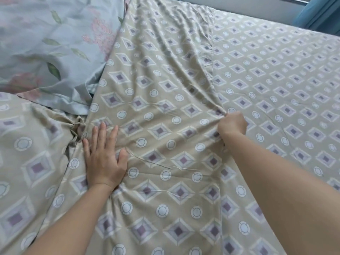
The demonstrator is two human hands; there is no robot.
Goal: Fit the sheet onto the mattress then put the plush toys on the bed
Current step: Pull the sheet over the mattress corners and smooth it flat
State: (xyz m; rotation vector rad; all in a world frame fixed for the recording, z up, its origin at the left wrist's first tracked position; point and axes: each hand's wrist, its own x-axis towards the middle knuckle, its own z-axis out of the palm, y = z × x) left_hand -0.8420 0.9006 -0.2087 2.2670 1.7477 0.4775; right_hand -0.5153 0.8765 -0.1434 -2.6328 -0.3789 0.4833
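Step in hand: spreading the sheet (165, 89); plush toys not in view.
Left hand (104, 159): flat, fingers spread, pressing the sheet down beside a bunched fold (78, 126).
Right hand (232, 124): fisted on a gathered ridge of sheet.
Sheet: lies rumpled across the bed, beside a floral pillow (55, 43).
Next move: likely draw the ridge outward, flattening creases.

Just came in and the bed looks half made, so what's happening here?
A person is fitting the beige diamond-patterned sheet over the mattress. The left hand presses flat on the fabric near a bunched gather, while the right hand is closed on a pinch of sheet, with folds running up from it. The right part lies fairly smooth; the middle is wrinkled. A floral pillow sits at the upper left. No plush toys are in view.
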